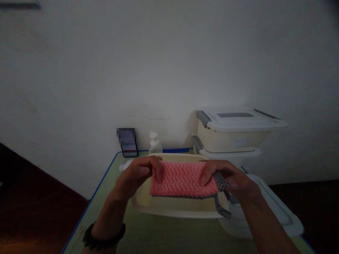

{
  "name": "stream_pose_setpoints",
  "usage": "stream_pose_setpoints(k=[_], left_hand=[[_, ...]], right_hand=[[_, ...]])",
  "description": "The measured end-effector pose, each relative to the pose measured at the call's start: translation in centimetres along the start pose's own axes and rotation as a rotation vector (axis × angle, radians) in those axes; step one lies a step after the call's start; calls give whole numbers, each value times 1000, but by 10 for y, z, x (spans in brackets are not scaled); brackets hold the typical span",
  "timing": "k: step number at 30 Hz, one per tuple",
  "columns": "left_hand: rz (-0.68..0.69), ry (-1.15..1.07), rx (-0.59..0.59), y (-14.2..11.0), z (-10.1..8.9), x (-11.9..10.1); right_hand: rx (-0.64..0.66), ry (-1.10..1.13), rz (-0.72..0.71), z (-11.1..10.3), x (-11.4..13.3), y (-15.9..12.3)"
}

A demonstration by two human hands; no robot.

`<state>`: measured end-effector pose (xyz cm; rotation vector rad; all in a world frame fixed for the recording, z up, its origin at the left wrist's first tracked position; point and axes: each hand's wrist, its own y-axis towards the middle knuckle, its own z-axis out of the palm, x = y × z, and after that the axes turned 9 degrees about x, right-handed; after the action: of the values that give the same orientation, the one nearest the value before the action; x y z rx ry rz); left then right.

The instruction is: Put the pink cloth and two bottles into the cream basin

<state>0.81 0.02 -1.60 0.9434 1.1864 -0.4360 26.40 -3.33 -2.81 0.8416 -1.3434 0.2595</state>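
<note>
Gripped by both hands (143, 171), the pink cloth (182, 178) shows wavy ridges and checkered trim.

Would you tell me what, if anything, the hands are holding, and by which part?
A pink textured cloth: the left hand grips its left end, the right hand its right end.

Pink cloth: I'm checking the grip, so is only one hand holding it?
No, the left hand and right hand both hold the pink cloth, one near each end.
</note>
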Motion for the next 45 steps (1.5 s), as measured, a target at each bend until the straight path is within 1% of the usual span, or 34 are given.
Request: stream_pose_setpoints(k=[2,4,5,7,8,10,12,14,15,17,19,20,22,24,26,28,29,31,33,34,36,38,40,42,44,45], left_hand=[[-32,76,-51,2,0,0],[-48,166,-99,4,3,2],[-59,201,-125,5,5,3],[-85,219,-169,6,8,5],[-94,214,-187,7,8,6],[-121,204,-200,7,8,6],[-196,258,-160,6,5,3],[-306,408,-56,5,3,-1],[-352,510,3,5,2,-4],[-425,695,103,6,3,-7],[-497,805,145,7,6,-8],[-545,832,159,8,8,-8],[-634,866,183,9,12,-7],[-675,884,187,9,13,-7],[-650,869,140,9,12,-6],[-592,822,56,8,9,-5],[-562,797,9,8,7,-3],[-522,758,-76,7,5,1],[-536,727,-119,5,3,5],[-560,717,-119,3,2,6],[-603,708,-97,0,0,7],[-598,733,-93,-4,-5,4],[-551,809,-168,-8,-11,1],[-502,902,-289,-11,-19,0],[-473,954,-373,-14,-25,3],[-472,955,-374,-14,-28,5]], right_hand=[[38,-155,-42,-3,3,1],[44,-293,-28,-2,6,4],[26,-362,-10,1,7,5],[-67,-455,56,7,8,8],[-136,-457,99,10,7,10],[-276,-383,182,14,4,12],[-358,-289,248,15,2,14],[-382,-302,290,13,2,15],[-367,-344,303,13,2,15],[-294,-448,306,14,3,16],[-226,-533,295,18,4,18],[-218,-549,297,20,3,19],[-256,-514,307,24,2,22],[-335,-411,322,27,-1,24],[-429,-275,307,28,-5,25],[-500,-126,274,28,-8,24],[-506,-57,266,28,-10,24],[-455,31,288,29,-14,22],[-381,39,341,30,-18,21],[-384,20,363,30,-20,22],[-438,-17,396,29,-22,24],[-508,-12,439,26,-20,29],[-553,23,512,22,-14,35],[-573,23,606,21,-8,42],[-527,6,700,22,-7,47],[-478,-2,748,24,-9,50]])
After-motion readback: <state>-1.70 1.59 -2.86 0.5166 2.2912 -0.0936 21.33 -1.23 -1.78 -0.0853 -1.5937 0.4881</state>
